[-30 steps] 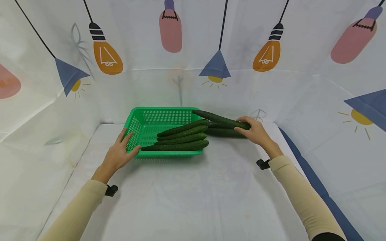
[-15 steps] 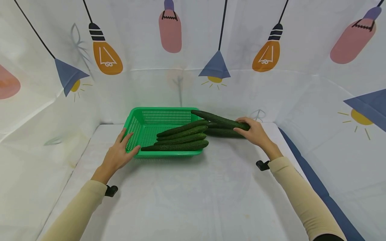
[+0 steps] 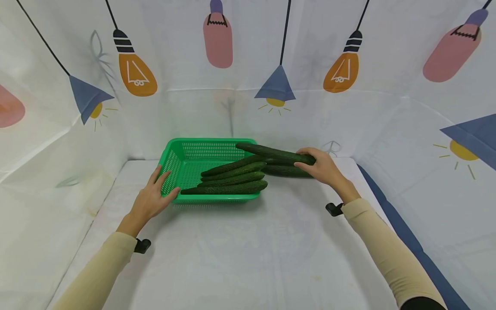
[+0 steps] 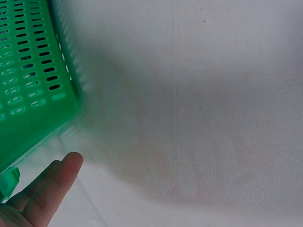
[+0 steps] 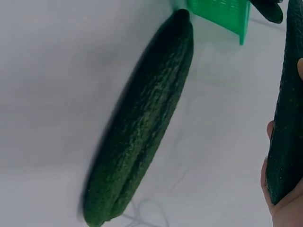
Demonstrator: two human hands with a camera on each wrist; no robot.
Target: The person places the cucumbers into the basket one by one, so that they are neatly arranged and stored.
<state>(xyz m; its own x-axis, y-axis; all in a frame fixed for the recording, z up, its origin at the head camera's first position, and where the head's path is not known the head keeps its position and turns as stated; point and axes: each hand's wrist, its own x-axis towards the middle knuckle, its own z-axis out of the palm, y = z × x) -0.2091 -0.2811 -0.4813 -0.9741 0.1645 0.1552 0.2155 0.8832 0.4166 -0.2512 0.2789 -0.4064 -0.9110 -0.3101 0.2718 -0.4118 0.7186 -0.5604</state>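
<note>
My right hand [image 3: 320, 167] grips the right end of a dark green cucumber [image 3: 271, 152], whose far end reaches over the back right corner of the green basket [image 3: 217, 197]. In the right wrist view this held cucumber [image 5: 286, 118] stands along the right edge with fingers around it. Several cucumbers [image 3: 232, 177] lie side by side in the basket, their right ends on its right rim. Below the held one, more cucumber [image 3: 286, 171] lies on the table. My left hand [image 3: 151, 200], fingers spread, rests at the basket's left side; its fingers [image 4: 54, 187] look straight.
A white cloth covers the table [image 3: 248, 249]. Close behind the basket hangs a white curtain [image 3: 186, 112] printed with lamps and bulbs. Blue fabric [image 3: 399, 228] runs along the table's right edge.
My right hand has shifted slightly left with the cucumber, so its far end reaches further over the basket. My left hand and the basket have stayed in place.
</note>
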